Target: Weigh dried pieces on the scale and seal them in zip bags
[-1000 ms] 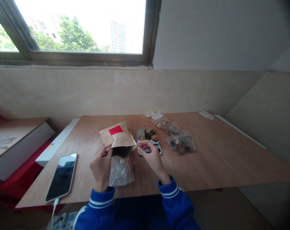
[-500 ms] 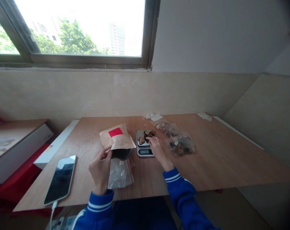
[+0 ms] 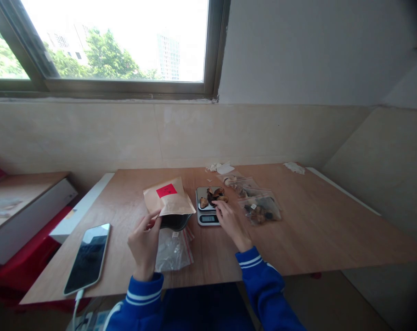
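Note:
A brown kraft paper bag [image 3: 170, 202] with a red label lies tilted at the middle left, its mouth open and dark inside. My left hand [image 3: 146, 234] pinches the bag's edge near the mouth. To its right is a small kitchen scale [image 3: 202, 216] with a lit display; its numbers are too small to read. Several dark brown dried pieces, which look like dried mushrooms [image 3: 216, 195], rest on its plate. My right hand [image 3: 231, 223] is at the scale's front right, fingers stretched out, fingertips beside the pieces. I see nothing held in it.
Clear zip bags [image 3: 176, 253] lie below the paper bag. Filled zip bags [image 3: 260, 211] with dried pieces overlap right of the scale. A phone [image 3: 87, 259] on a white cable is at the left. Crumpled white tissue [image 3: 294, 168] and paper scraps [image 3: 225, 168] lie at the back.
My right hand has drawn back slightly toward me, off the pieces on the scale, and more of them show. My left hand and the paper bag stay in place.

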`<state>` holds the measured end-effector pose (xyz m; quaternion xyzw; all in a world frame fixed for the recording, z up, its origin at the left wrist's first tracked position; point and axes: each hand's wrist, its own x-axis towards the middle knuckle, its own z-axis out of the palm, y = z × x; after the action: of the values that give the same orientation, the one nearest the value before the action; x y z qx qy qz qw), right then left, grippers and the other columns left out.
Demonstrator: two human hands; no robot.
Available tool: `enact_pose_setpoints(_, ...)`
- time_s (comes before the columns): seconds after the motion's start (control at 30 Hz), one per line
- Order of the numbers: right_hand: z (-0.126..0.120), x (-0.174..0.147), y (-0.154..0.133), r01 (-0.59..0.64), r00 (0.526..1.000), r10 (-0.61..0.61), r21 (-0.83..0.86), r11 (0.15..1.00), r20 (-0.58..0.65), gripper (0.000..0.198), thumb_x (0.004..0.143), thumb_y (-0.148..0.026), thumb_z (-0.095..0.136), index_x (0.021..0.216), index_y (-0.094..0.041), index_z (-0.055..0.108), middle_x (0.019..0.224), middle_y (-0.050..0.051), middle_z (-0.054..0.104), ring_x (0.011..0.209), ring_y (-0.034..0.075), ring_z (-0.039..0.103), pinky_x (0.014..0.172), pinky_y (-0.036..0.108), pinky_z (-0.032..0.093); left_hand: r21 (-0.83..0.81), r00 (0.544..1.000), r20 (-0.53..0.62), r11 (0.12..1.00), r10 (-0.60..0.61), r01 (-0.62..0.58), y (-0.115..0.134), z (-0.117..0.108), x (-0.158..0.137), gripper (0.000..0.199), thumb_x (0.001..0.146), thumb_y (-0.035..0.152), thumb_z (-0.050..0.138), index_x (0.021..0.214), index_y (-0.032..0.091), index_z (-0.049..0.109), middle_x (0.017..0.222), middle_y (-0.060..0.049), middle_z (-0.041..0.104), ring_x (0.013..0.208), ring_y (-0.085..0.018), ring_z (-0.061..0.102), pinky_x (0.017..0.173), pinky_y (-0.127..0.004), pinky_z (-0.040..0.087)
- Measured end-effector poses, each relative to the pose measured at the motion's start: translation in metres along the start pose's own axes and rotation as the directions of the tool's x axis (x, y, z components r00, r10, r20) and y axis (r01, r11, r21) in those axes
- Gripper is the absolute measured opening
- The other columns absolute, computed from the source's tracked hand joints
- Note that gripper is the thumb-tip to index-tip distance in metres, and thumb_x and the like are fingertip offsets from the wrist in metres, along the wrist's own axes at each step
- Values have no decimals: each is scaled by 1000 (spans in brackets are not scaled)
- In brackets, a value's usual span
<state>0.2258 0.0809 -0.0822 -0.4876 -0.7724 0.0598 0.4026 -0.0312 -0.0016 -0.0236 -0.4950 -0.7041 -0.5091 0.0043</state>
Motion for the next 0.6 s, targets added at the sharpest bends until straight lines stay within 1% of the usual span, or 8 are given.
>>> enact_pose_setpoints(0.1, -9, -1, -22, 36, 999, -35, 51, 998, -4, 34, 90, -10, 37, 111, -18, 62, 107, 11, 65, 103, 24, 62, 91, 42, 50, 5, 1000, 1, 1000, 3, -3, -1, 0, -1, 23, 79, 42, 62, 90, 27, 76, 71, 1, 70, 61, -14, 64, 59, -24, 42)
enact_pose_setpoints(0.2, -16, -6, -55, 141, 989, -145, 167, 976, 10, 34, 87, -6, 38, 105, -19, 64, 101, 9, 65, 101, 22, 61, 91, 40, 51, -12, 1000, 2, 1000, 6, -6, -2, 2, -1, 24, 80, 42, 62, 91, 26, 76, 71, 0, 70, 62, -14, 64, 60, -24, 43)
enact_pose_setpoints(0.3, -14, -9, -90, 269, 946, -311, 308, 913, 95, 34, 87, -6, 40, 109, -18, 63, 105, 9, 66, 104, 20, 61, 93, 36, 51, -18, 1000, 9, 1000, 12, -12, -2, 3, -2, 25, 80, 43, 62, 92, 25, 76, 72, 0, 70, 61, -14, 63, 61, -24, 43)
enact_pose_setpoints(0.37, -6, -8, -107, 299, 911, -373, 341, 891, 178, 37, 88, -7, 39, 118, -16, 59, 115, 10, 65, 111, 20, 59, 97, 35, 50, -14, 1000, 4, 1000, 10, -9, -1, 3, -3, 25, 81, 43, 61, 92, 25, 76, 72, 0, 70, 61, -13, 63, 60, -24, 43)
enact_pose_setpoints(0.43, 5, -5, -117, 296, 890, -378, 307, 904, 255, 41, 90, -8, 38, 126, -14, 55, 123, 13, 62, 117, 21, 56, 100, 35, 48, -13, 1000, -7, 1000, -2, 1, -1, 3, -4, 26, 81, 43, 61, 92, 25, 76, 72, 0, 70, 61, -14, 63, 61, -24, 44)
enact_pose_setpoints(0.5, 17, -1, -124, 281, 885, -347, 238, 930, 312, 42, 91, -8, 37, 129, -11, 53, 125, 16, 61, 117, 23, 57, 98, 37, 49, -9, 1000, -13, 1000, -15, 15, -1, 2, -5, 26, 80, 44, 61, 92, 26, 76, 72, 0, 70, 62, -14, 63, 61, -24, 44)
enact_pose_setpoints(0.53, 23, 1, -126, 258, 891, -313, 200, 945, 330, 41, 91, -8, 37, 129, -9, 53, 123, 17, 62, 114, 25, 59, 95, 38, 51, -9, 1000, -12, 1000, -19, 19, -1, 2, -6, 26, 80, 44, 61, 92, 26, 76, 72, 0, 70, 62, -14, 63, 61, -24, 44)
enact_pose_setpoints(0.6, 34, 7, -129, 166, 909, -205, 136, 977, 362, 37, 91, -9, 37, 122, -7, 58, 111, 20, 67, 100, 27, 66, 84, 38, 55, -11, 1000, -11, 1000, -24, 24, -1, 1, -7, 26, 80, 44, 61, 92, 26, 76, 71, 0, 69, 62, -14, 63, 61, -24, 44)
